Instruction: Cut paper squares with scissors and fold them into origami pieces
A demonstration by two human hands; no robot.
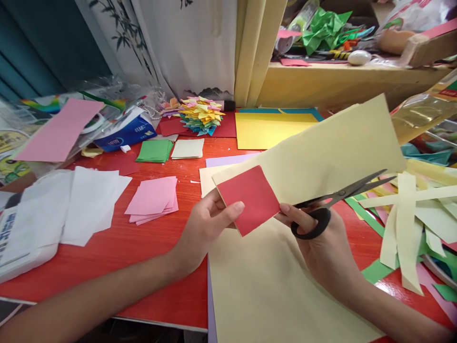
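A red paper square (249, 200) lies on one end of a long cream paper strip (342, 143), raised above the table. My left hand (205, 226) pinches both at their left edge, thumb on the red face. Black-handled scissors (321, 221) hang from the fingers of my right hand (324, 243), their blades slightly apart and pointing up to the right, across the front of the strip. The fingertips of that hand also touch the square's right corner. Under my hands is a large cream sheet (264, 290), with a lilac sheet (212, 309) showing along its left side.
Pink squares (153, 196), green squares (154, 150) and pale squares (187, 148) lie in stacks on the red table (150, 267). White sheets (93, 205) are at left. Paper offcuts (407, 228) crowd the right side. Behind stand folded paper pieces (202, 114) and a yellow sheet (264, 128).
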